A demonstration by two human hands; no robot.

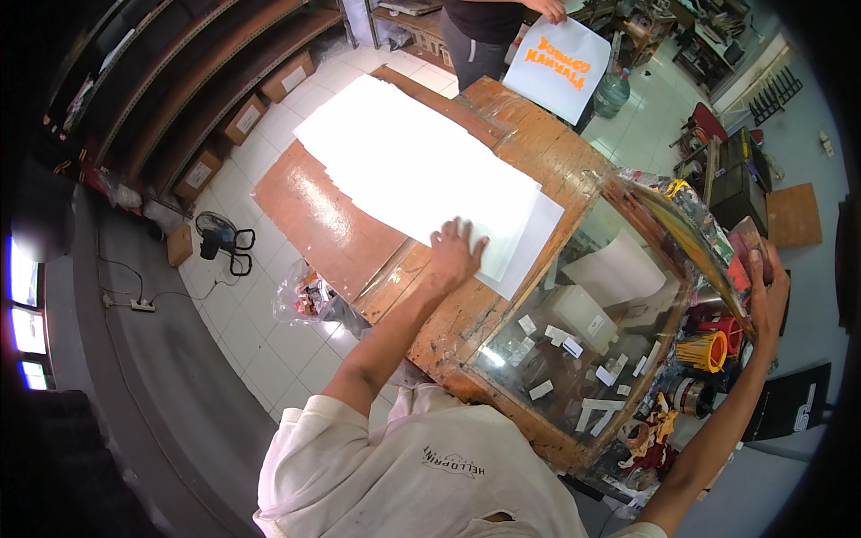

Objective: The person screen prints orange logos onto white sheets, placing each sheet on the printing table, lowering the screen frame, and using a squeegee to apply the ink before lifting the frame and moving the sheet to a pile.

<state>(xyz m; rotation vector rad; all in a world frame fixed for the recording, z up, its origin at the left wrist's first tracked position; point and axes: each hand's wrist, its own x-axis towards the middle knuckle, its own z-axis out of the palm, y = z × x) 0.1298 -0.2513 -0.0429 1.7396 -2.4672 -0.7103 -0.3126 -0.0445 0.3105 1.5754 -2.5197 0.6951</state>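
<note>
My left grip (459, 254), spread at twelve o'clock, could skew the paper (413, 161) by dragging; right grip (769, 291), I can't tell.

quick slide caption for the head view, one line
Left hand on white sheets, right hand at the edge of a tilted frame

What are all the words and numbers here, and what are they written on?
I won't copy words out, but here's where they are:
White sheet held by a co-worker: two lines of big orange letters.
Cream shirt: small dark print.
Black panel: a pale mark.
Cardboard boxes: white labels, too small to read.
</note>
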